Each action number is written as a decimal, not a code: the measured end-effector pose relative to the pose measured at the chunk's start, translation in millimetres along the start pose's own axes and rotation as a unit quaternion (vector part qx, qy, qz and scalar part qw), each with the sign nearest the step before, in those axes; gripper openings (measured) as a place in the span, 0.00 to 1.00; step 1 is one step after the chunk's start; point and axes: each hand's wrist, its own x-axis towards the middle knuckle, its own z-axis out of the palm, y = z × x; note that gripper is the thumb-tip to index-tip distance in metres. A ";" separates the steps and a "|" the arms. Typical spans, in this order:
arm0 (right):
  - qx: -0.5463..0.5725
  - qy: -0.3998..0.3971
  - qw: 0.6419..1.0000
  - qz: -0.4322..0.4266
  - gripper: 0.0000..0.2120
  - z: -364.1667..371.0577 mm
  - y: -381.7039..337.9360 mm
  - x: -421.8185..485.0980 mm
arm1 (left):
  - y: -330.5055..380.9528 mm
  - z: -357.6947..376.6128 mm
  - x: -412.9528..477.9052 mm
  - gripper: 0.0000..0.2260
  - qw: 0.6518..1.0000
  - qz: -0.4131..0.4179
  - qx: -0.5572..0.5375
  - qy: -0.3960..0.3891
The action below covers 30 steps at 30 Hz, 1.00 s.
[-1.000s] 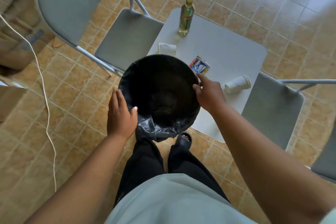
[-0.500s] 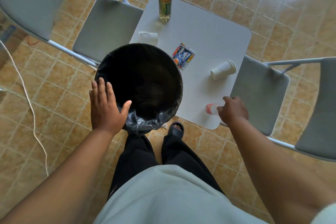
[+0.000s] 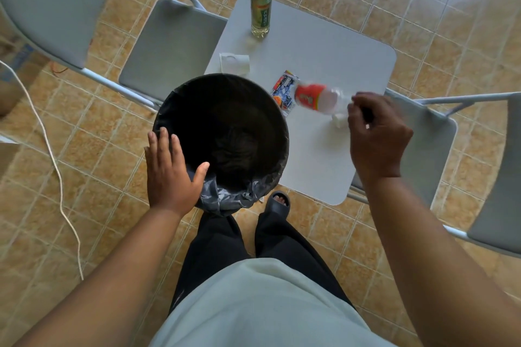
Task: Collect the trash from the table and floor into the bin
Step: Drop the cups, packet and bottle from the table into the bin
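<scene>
A black bin point(image 3: 169, 110) lined with a dark bag stands against the near-left edge of the white table point(image 3: 324, 45). My left hand point(image 3: 169, 172) holds its near rim, thumb inside and fingers stretched along the outside. My right hand point(image 3: 377, 135) is over the table's right side, shut on the neck end of a clear plastic bottle with a red label point(image 3: 315, 98), blurred and pointing towards the bin. On the table lie a snack wrapper point(image 3: 283, 86), a crushed white cup point(image 3: 234, 63) and a green-labelled bottle point(image 3: 261, 5) standing upright. Another white cup point(image 3: 338, 121) is mostly hidden behind my right hand.
Grey folding chairs stand at the left point(image 3: 174, 48) and right point(image 3: 431, 149) of the table. A white cord point(image 3: 56, 166) runs over the tiled floor on the left. My legs and a sandalled foot point(image 3: 277, 201) are right below the bin.
My right hand left the bin rim, reached to the table's near-right edge, took the red-labelled bottle and lifted it up and left towards the bin. My left hand stayed on the rim.
</scene>
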 end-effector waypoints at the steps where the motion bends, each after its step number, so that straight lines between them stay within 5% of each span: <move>1: 0.045 0.025 0.999 -0.012 0.06 -1.3 -16.6 4.7 | -0.2 0.0 0.1 0.40 1.000 0.000 0.000 0.000; 3: 0.118 0.024 0.993 -0.015 0.07 1.2 -41.4 9.4 | -0.5 0.5 -0.2 0.40 1.000 -0.002 0.000 -0.002; 6: 0.134 -0.080 0.986 -0.053 0.06 25.2 -60.9 3.6 | -2.1 1.6 0.2 0.40 1.000 0.000 -0.002 -0.002; 9: 0.068 -0.220 0.966 -0.115 0.06 56.9 -70.0 -13.6 | -0.5 1.2 0.1 0.39 1.000 0.006 -0.009 0.000; 14: -0.110 -0.458 0.876 -0.106 0.16 101.5 -74.6 -30.2 | -1.3 0.2 0.1 0.39 1.000 0.002 -0.003 -0.007; 19: -0.105 -0.447 0.874 -0.158 0.14 121.9 -76.8 -21.8 | -2.0 -0.1 0.9 0.38 1.000 0.004 -0.006 -0.006; 25: 0.000 -0.151 0.984 -0.096 0.07 135.2 -53.2 27.3 | -2.3 0.4 0.1 0.38 1.000 0.012 -0.007 0.005; 28: -0.106 -0.253 0.962 0.011 0.12 158.5 -11.4 51.7 | -2.9 2.0 0.8 0.37 1.000 0.015 -0.015 0.014; 30: -0.194 -0.395 0.897 0.038 0.18 173.4 15.7 51.9 | -3.0 2.8 1.0 0.37 1.000 0.014 -0.014 0.018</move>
